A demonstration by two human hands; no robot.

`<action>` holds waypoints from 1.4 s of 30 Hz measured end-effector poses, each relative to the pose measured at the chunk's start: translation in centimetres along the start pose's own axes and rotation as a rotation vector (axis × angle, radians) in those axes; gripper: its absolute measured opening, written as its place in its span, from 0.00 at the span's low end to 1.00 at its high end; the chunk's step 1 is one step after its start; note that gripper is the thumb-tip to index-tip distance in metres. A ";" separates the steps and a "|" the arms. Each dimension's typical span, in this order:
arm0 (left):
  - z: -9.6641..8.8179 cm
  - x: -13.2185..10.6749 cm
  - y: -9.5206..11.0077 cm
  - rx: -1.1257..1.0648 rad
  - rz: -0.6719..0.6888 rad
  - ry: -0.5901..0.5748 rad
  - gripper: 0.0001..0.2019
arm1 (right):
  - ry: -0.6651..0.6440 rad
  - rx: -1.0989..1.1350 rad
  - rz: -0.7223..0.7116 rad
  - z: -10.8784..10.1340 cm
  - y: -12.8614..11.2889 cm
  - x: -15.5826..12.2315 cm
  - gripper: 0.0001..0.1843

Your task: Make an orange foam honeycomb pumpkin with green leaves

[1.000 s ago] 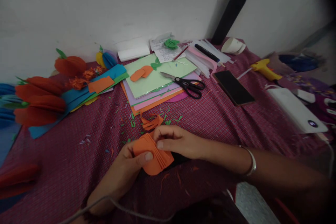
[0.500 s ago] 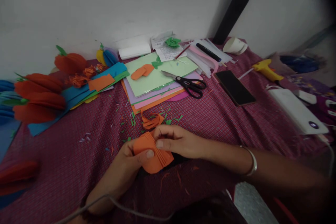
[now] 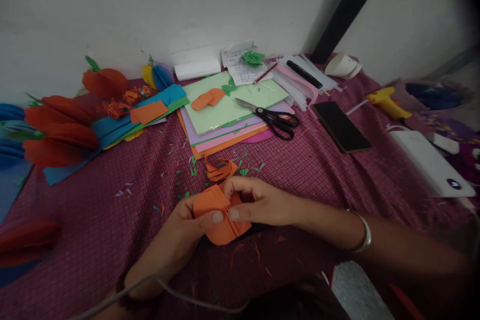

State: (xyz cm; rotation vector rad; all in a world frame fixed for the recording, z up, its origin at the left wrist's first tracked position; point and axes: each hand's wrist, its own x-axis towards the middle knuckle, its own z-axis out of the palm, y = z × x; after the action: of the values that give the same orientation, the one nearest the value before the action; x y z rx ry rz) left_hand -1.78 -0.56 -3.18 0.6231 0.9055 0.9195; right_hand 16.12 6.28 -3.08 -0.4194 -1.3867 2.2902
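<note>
A stack of folded orange paper cutouts (image 3: 219,232) with rounded ends is held between my two hands, its layers fanned along the fold. My left hand (image 3: 191,222) grips the left side, thumb pressed on top. On the right side, my right hand (image 3: 258,202) pinches the layers with thumb and bent fingers; some fingertips are hidden behind the paper. Just beyond my hands lie curled orange paper offcuts (image 3: 220,169). Two more orange cutouts (image 3: 208,99) rest on the pale green sheets (image 3: 213,117), beside black-handled scissors (image 3: 277,119).
Finished-looking orange paper pumpkins (image 3: 62,145) stand at the left, near blue paper strips (image 3: 112,127). To the right are a phone (image 3: 340,126), a yellow glue gun (image 3: 388,102) and a white power bank (image 3: 429,160). A cable (image 3: 187,300) crosses the front. Green scraps dot the cloth.
The view has shifted slightly, so most things sit a little further right. My hands keep hold of the orange stack, with the right thumb slightly further along its layers.
</note>
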 end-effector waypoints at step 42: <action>-0.4 -0.3 0.3 0.196 -0.008 0.050 0.10 | 0.039 -0.122 0.042 0.4 -0.4 -0.1 0.22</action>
State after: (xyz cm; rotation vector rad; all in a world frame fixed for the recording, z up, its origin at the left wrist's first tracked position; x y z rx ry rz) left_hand -2.32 -0.64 -3.01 0.7659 1.0505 0.8481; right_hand 16.06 6.10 -2.59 -0.5332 -1.5165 2.2249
